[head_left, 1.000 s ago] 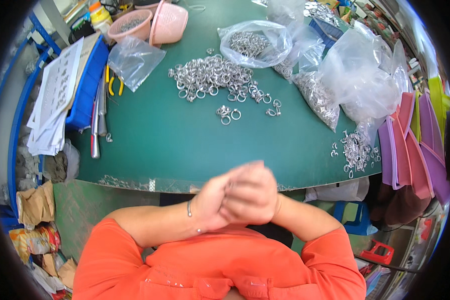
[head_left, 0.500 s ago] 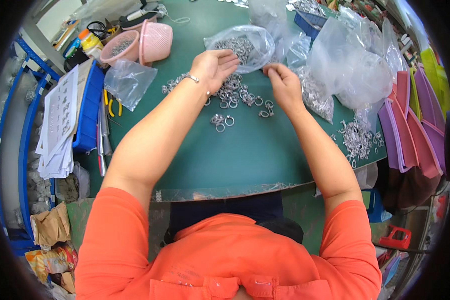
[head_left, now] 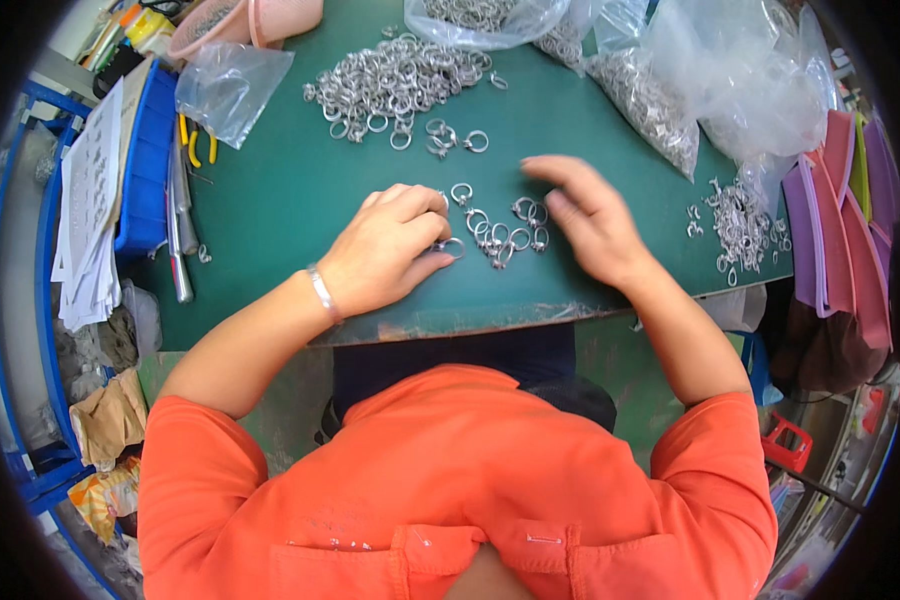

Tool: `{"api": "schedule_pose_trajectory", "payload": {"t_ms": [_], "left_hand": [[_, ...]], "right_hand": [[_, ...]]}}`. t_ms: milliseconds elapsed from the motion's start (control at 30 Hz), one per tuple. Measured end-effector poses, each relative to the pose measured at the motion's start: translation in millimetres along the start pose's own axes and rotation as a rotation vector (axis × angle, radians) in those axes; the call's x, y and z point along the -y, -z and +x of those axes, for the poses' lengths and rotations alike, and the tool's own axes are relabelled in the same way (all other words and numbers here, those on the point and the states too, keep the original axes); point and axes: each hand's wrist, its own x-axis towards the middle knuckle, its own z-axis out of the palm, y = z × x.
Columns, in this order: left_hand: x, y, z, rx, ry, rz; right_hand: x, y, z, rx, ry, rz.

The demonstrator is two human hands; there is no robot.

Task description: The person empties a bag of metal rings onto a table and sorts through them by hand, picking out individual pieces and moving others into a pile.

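My left hand (head_left: 395, 245) rests low over the table near its front edge, fingers curled and thumb bent in. A silver-coloured ring (head_left: 454, 246) shows between its thumb and fingertips; whatever else lies under the fingers is hidden. Just right of it, a small loose group of similar rings (head_left: 498, 240) is spread on the green tabletop. My right hand (head_left: 598, 222), slightly blurred, hovers at the right side of that group with fingers and thumb apart and nothing visible in it. Farther back lies a large heap of rings (head_left: 400, 82), with several strays (head_left: 450, 137) in front.
A clear bag of rings (head_left: 480, 12) stands at the back. More filled plastic bags (head_left: 645, 105) and a small pile of metal parts (head_left: 740, 225) lie right, beside pink and purple bins (head_left: 842, 235). At left are a blue tray (head_left: 145, 175), papers (head_left: 90, 215) and yellow-handled pliers (head_left: 198, 142).
Both hands have come back from the bag and heap toward the table's front edge. A small group of rings now lies between them. The view has shifted, and the heap looks more spread out.
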Motion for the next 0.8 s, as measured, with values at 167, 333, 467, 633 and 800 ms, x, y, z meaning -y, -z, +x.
{"api": "schedule_pose_trajectory", "payload": {"t_ms": [167,333,467,633,800], "left_hand": [[0,-1,-6,-0.184,0.022,0.024],[-19,1,2,-0.380,0.151,-0.100],[-55,-15,-17,-0.224,0.394,-1.009],[-84,-65,-25,0.546,0.615,-1.469],[-62,-130,-34,0.290,1.010,-2.283]], "right_hand": [[3,16,-22,-0.027,-0.105,-0.043],[10,-5,-25,0.052,0.018,-0.214],[6,-2,-32,0.096,-0.104,-0.175],[15,-13,-20,0.103,0.142,-0.213],[4,-9,-23,0.125,0.039,-0.137]]}}
